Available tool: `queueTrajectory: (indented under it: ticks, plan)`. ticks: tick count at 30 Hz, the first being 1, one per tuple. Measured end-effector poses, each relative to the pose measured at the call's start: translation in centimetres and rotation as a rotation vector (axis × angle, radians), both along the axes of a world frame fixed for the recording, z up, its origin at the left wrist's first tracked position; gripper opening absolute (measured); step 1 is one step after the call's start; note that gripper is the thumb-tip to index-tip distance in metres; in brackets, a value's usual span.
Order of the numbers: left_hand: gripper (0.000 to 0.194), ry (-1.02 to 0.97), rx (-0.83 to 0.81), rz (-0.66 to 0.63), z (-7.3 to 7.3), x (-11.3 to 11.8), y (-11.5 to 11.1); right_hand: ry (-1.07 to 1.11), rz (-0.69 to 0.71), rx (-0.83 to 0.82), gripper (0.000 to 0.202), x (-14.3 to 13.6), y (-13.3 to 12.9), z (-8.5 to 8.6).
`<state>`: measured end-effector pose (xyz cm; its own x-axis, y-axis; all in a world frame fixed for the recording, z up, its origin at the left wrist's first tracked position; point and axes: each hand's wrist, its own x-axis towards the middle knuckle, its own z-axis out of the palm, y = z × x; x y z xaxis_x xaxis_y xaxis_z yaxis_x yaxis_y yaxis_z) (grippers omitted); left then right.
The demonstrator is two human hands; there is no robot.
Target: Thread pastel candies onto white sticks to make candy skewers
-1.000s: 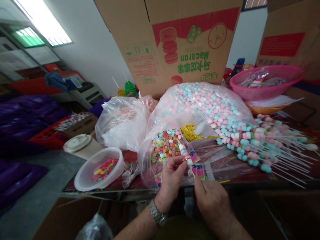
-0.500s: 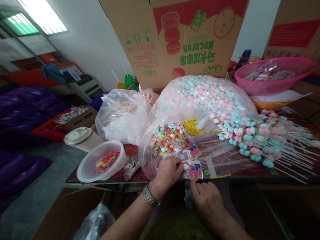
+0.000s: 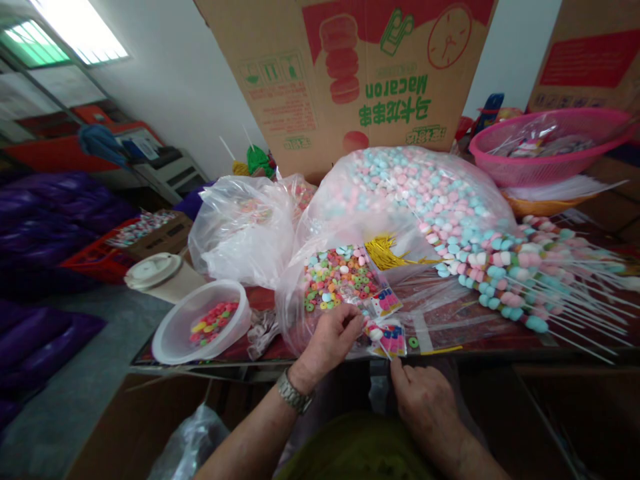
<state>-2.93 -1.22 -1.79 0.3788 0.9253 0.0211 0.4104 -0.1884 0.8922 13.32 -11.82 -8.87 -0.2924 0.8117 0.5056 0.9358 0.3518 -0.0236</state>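
Observation:
At the table's front edge, my right hand [image 3: 424, 395] pinches the thin white stick of a candy skewer [image 3: 374, 331]. White and pink pieces sit on that stick, which slants up and left. My left hand [image 3: 333, 337] is closed near the skewer's upper end, thumb and fingertips together; whatever is between them is hidden. A printed card [image 3: 394, 340] lies by the stick, with another card [image 3: 386, 302] behind it. Colourful candy rings [image 3: 340, 280] are spread on clear plastic just beyond my left hand, and one green ring [image 3: 413, 343] lies right of the cards.
Gold twist ties [image 3: 383, 252] lie behind the rings. A big bag of marshmallows [image 3: 410, 180] fills the back, with finished skewers [image 3: 520, 273] at right. A plastic bowl [image 3: 165, 333] and lidded cup [image 3: 155, 273] stand left. A pink basket [image 3: 545, 170] and macaron carton [image 3: 325, 133] stand behind.
My left hand has shifted slightly left, away from the skewer, uncovering more of its pieces. My right hand has moved a little to the right along with the stick's lower end.

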Motion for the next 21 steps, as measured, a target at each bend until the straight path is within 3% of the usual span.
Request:
queueTrajectory:
  ticks: [6,16,21]
  plan:
    - [0.017,0.293,0.276,-0.121,-0.6,0.2,-0.6,0.001,-0.013,0.027,0.029,-0.2,0.0,-0.3]
    - [0.015,0.394,0.32,-0.159,0.8,0.4,-0.5,-0.03,0.027,-0.004,0.027,-0.6,0.0,0.0]
    - [0.015,0.45,0.381,-0.207,0.6,0.6,-0.8,-0.028,0.017,0.0,0.028,-0.7,0.1,0.1]
